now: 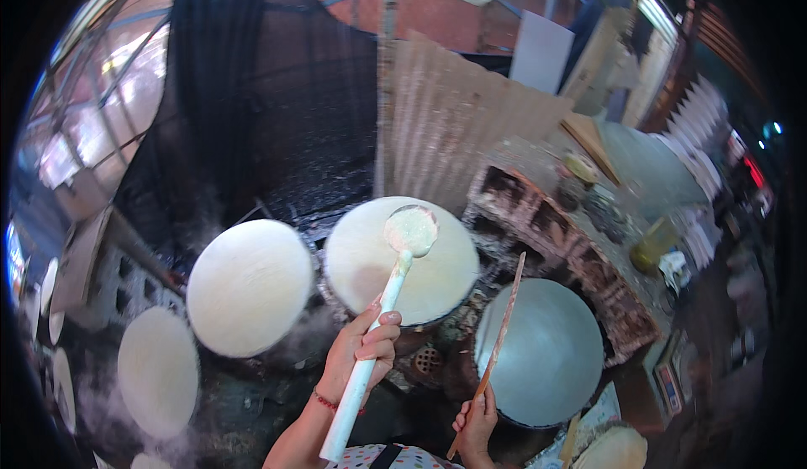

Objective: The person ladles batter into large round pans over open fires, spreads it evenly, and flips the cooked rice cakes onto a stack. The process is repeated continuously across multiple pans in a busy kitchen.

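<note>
My left hand (369,349) is closed around the white pipe-like handle of a ladle (411,231), whose bowl carries whitish batter over the centre griddle. A pale sheet of batter (435,286) covers that round griddle. In my right hand (476,422) is a thin wooden stick (504,330), slanting up across the left side of a bare grey round griddle (548,355). Left of centre lies another round pale sheet (249,289), with a further one (157,371) below and to its left. A red bead bracelet circles my left wrist.
Brick and cinder-block edging (567,254) curves behind the right griddle. Beyond it stand a bottle of yellowish liquid (652,245) and crumpled white paper (674,270). Corrugated sheet (460,116) and dark cloth (265,110) hang behind. A stack of round flat pieces (611,450) sits lower right. Steam rises at left.
</note>
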Available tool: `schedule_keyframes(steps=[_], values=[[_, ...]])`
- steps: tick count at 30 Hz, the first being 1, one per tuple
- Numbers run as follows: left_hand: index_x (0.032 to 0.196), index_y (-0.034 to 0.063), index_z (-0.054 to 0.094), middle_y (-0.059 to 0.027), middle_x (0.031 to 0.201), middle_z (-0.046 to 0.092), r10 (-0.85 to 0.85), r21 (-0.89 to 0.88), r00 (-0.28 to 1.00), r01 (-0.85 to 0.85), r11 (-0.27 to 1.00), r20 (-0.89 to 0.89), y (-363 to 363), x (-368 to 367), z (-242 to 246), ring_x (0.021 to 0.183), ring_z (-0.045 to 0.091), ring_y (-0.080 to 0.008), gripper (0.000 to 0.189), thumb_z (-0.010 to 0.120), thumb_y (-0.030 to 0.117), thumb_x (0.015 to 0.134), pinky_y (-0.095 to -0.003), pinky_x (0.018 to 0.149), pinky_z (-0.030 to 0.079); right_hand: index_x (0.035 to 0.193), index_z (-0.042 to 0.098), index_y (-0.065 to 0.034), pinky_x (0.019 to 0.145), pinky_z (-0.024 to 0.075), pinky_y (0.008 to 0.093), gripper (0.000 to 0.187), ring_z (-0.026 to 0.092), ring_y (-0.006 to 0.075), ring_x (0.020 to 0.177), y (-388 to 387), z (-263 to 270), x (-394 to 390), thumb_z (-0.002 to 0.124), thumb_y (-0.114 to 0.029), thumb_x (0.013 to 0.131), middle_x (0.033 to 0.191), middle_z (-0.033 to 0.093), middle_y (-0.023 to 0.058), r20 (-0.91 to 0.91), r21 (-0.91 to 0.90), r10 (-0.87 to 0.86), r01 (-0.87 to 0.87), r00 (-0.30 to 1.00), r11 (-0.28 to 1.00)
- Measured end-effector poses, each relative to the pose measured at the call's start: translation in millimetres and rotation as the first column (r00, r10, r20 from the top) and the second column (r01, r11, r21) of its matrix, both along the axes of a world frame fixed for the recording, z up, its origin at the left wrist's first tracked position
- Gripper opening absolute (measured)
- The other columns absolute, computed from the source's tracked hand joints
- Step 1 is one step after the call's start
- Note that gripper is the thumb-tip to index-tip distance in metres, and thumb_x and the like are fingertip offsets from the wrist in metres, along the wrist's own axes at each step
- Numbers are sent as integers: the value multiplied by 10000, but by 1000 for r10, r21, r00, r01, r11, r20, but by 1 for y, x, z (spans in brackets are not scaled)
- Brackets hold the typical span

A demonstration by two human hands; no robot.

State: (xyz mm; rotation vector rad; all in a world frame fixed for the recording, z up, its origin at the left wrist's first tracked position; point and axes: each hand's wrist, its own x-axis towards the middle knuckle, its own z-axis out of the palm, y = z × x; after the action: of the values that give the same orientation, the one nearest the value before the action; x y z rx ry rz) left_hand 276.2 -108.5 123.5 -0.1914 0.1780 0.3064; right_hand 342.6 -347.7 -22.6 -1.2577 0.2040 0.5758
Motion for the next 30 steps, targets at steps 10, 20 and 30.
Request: schedule_keyframes(steps=[10, 20, 30], values=[[1382, 118, 374, -67, 898, 447, -564, 74, 826, 563, 823, -1, -85, 161, 1, 569, 384, -46, 369, 467, 124, 1025, -153, 376, 362, 1485, 347, -169, 389, 333, 216, 460, 377, 66, 459, -108, -6, 17, 446, -250, 1043, 715, 465, 9, 130, -47, -545, 554, 828, 831], [1467, 66, 401, -41, 725, 523, -512, 817, 722, 572, 64, -466, -211, 218, -63, 499, 482, -83, 527, 542, 74, 960, -245, 379, 386, 1297, 592, -26, 604, 462, 306, 398, 562, 181, 640, -175, -41, -58, 615, -82, 904, 836, 624, 102, 741, -513, -274, 780, 613, 359], [1385, 47, 497, -262, 928, 638, -323, 674, 932, -135, -726, -161, -215, 223, -141, 805, 632, -434, 493, 581, 76, 899, -466, 765, 525, 1297, 607, -188, 660, 505, 463, 410, 620, 365, 744, -177, -23, -44, 646, -167, 889, 810, 601, 156, 593, -797, -9, 588, 805, 137]])
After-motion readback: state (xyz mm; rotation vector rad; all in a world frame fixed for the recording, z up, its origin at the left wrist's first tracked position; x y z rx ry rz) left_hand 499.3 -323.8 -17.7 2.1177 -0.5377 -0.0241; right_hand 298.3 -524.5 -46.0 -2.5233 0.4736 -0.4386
